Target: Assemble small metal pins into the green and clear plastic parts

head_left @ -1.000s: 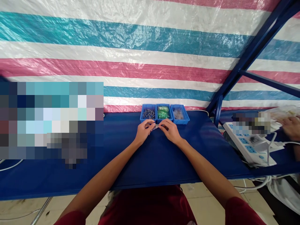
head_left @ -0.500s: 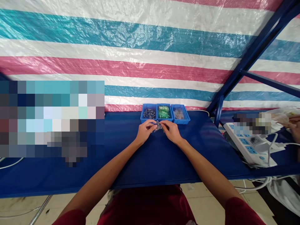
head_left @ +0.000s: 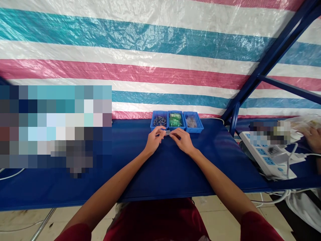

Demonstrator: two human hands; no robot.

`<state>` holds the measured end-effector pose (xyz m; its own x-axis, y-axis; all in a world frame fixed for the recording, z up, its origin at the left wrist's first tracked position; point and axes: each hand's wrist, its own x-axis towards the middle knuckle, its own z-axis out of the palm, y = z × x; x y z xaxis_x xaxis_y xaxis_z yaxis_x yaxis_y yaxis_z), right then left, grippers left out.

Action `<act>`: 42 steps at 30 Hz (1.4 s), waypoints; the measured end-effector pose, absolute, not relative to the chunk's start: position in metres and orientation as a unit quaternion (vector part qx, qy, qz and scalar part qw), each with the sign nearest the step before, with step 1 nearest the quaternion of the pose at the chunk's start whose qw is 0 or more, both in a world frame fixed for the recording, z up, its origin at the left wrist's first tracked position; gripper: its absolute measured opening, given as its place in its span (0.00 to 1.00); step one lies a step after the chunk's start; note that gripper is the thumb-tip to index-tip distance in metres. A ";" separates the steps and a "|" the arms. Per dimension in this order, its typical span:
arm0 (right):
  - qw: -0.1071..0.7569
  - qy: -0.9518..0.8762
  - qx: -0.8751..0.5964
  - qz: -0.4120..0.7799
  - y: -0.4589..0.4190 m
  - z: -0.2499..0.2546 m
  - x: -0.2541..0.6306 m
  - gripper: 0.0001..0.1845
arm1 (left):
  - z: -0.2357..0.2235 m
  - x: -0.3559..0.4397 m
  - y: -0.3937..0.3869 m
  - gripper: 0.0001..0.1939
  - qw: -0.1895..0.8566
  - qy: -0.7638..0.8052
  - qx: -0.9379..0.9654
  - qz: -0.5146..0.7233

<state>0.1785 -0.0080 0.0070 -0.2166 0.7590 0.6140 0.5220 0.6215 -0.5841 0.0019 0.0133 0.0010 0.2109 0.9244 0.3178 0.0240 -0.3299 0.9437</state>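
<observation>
Just in front of three blue bins, my left hand and my right hand pinch a small clear plastic bag from either side. It looks greyish and flat, and its contents cannot be made out. The left bin has several thin metal pieces in it, dark and silvery. Green plastic-wrapped packets fill the middle bin. In the right bin lie clear plastic bags.
A blue table spreads under my forearms. At the right, a white power strip with plugs and cables lies by a blue metal frame. Another person's hand is at a plastic bag beyond it. The left side is blurred out.
The small bag between my fingers has turned to look narrower and flatter. My left fingers have shifted slightly upward and left. The other person's hand at the right has come further into view.
</observation>
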 end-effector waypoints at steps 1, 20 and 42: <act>0.469 -0.766 -0.422 0.121 -0.008 0.008 0.179 0.11 | 0.001 0.002 0.013 0.17 0.426 0.368 0.650 0.510; 0.477 -0.770 -0.391 0.161 -0.011 0.009 0.180 0.13 | 0.009 0.000 0.012 0.17 0.458 0.369 0.635 0.501; 0.477 -0.765 -0.408 0.143 -0.010 0.011 0.178 0.11 | 0.007 0.002 0.010 0.20 0.453 0.357 0.643 0.503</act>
